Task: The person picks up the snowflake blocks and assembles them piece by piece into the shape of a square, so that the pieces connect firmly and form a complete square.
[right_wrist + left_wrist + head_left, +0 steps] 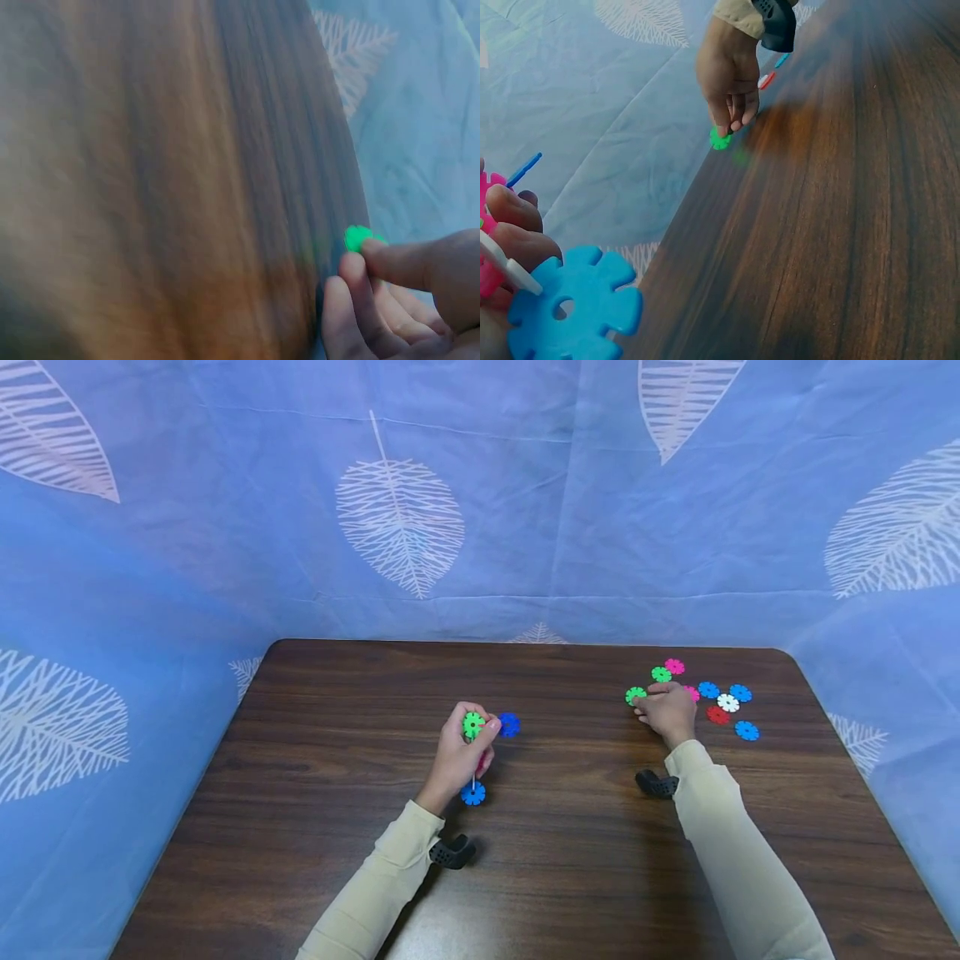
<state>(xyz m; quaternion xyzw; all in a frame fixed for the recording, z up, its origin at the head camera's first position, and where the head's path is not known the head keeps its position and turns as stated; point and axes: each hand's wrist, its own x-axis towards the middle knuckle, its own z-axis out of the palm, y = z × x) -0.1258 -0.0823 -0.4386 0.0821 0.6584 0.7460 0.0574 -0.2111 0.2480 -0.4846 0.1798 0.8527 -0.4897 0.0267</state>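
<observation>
My left hand (452,758) grips a joined cluster of notched plastic discs, shaped like flowers. In it show a green disc (473,725), a dark blue disc (510,725) and a lighter blue disc (473,793). The left wrist view also shows a white disc (508,266) edge-on, slotted to the lighter blue one, and pink pieces (490,281) partly behind the fingers. Toward the far right of the table, my right hand (670,712) pinches a single green disc (357,238) between thumb and fingertips. How the cluster joins inside the left hand is hidden.
Around the right hand lie several loose discs: a green disc (661,674), pink disc (674,667), white disc (727,702), red disc (717,715) and blue disc (747,731) among them. The brown wooden table (555,860) ends at a blue leaf-patterned cloth (510,527).
</observation>
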